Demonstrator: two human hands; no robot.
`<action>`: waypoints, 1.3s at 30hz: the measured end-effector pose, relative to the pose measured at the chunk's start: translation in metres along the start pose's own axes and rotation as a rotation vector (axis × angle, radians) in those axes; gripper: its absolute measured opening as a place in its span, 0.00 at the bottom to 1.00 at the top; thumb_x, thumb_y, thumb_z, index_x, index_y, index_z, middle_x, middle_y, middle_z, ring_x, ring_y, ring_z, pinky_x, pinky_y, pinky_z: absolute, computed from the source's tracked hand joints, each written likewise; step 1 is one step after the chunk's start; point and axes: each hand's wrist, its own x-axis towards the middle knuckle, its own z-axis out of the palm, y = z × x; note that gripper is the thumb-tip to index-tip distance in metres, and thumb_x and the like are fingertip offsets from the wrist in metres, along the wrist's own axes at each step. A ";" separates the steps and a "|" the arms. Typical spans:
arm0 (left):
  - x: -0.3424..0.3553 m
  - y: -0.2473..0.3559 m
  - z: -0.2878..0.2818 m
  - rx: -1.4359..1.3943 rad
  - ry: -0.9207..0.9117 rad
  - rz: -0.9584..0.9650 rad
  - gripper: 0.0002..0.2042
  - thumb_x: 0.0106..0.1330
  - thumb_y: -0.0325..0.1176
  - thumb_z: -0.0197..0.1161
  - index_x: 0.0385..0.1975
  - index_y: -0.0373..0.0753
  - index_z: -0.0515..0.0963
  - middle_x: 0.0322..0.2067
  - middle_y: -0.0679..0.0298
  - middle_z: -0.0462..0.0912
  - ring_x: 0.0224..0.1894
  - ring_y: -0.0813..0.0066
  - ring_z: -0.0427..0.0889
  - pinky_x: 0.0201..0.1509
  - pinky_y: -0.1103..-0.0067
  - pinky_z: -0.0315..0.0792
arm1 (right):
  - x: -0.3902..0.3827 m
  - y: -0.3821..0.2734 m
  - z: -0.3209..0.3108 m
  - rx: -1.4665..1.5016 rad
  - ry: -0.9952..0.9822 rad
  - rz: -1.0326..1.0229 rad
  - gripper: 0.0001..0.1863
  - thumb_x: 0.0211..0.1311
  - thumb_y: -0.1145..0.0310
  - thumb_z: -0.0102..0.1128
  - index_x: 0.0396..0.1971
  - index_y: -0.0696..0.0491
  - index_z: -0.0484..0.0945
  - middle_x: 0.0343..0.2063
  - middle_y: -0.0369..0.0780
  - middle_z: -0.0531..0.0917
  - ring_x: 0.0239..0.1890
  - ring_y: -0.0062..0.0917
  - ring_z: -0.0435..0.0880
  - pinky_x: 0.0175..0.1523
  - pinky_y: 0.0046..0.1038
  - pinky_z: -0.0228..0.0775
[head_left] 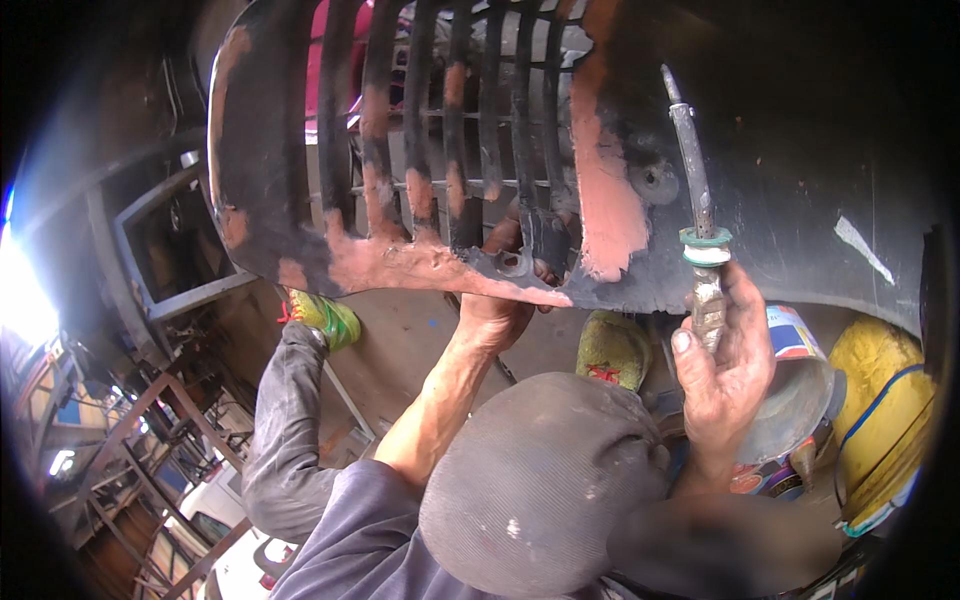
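Observation:
A black plastic car bumper (780,210) with a slotted grille section fills the top of the view. Salmon-pink patches (612,195) cover parts of the grille bars and the lower edge. My left hand (497,318) grips that lower edge from below, with fingers partly hidden behind it and glimpsed through the openings. In my right hand (735,370) is a soldering iron (706,215) with a green and white collar, held by its worn handle between thumb and fingers. Its tip points upward, in front of the bumper's dark face; whether it touches cannot be told.
A grey cap (540,480) covers the lower middle. Below the bumper at right are a metal bucket (795,410) and a yellow container (870,375). Yellow-green shoes (612,345) rest on the floor. Metal frames (165,250) and a white vehicle (235,560) stand at left.

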 end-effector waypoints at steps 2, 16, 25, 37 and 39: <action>-0.001 -0.003 -0.009 -0.131 -0.083 -0.037 0.34 0.55 0.25 0.72 0.63 0.37 0.65 0.33 0.70 0.77 0.30 0.81 0.77 0.27 0.84 0.76 | -0.005 0.001 -0.004 0.095 0.005 0.021 0.32 0.57 0.82 0.55 0.63 0.66 0.60 0.49 0.44 0.75 0.49 0.23 0.75 0.54 0.23 0.69; -0.009 -0.014 -0.033 0.009 0.004 -0.002 0.33 0.61 0.42 0.70 0.65 0.49 0.63 0.56 0.71 0.75 0.65 0.73 0.68 0.72 0.61 0.61 | -0.021 0.041 -0.011 0.110 -0.146 -0.155 0.26 0.52 0.79 0.63 0.53 0.64 0.70 0.45 0.49 0.80 0.42 0.31 0.86 0.45 0.26 0.79; -0.010 -0.009 -0.011 -0.135 0.140 -0.028 0.35 0.55 0.20 0.70 0.63 0.46 0.62 0.25 0.71 0.75 0.28 0.77 0.80 0.26 0.79 0.79 | -0.015 0.041 -0.002 0.123 -0.141 -0.158 0.25 0.51 0.79 0.64 0.52 0.64 0.72 0.44 0.49 0.81 0.38 0.29 0.86 0.42 0.27 0.79; -0.011 -0.008 -0.003 -0.139 0.130 0.012 0.32 0.50 0.14 0.69 0.56 0.39 0.67 0.28 0.69 0.75 0.32 0.76 0.80 0.34 0.76 0.84 | -0.011 0.032 -0.016 -0.129 -0.220 -0.167 0.24 0.48 0.80 0.62 0.50 0.64 0.74 0.39 0.52 0.84 0.39 0.41 0.87 0.45 0.33 0.79; -0.010 -0.012 -0.005 -0.138 0.130 0.008 0.33 0.49 0.14 0.69 0.57 0.38 0.67 0.30 0.69 0.76 0.34 0.77 0.80 0.36 0.78 0.84 | -0.014 0.032 -0.020 -0.155 -0.180 -0.190 0.24 0.49 0.80 0.60 0.50 0.65 0.74 0.40 0.52 0.83 0.40 0.40 0.87 0.46 0.32 0.78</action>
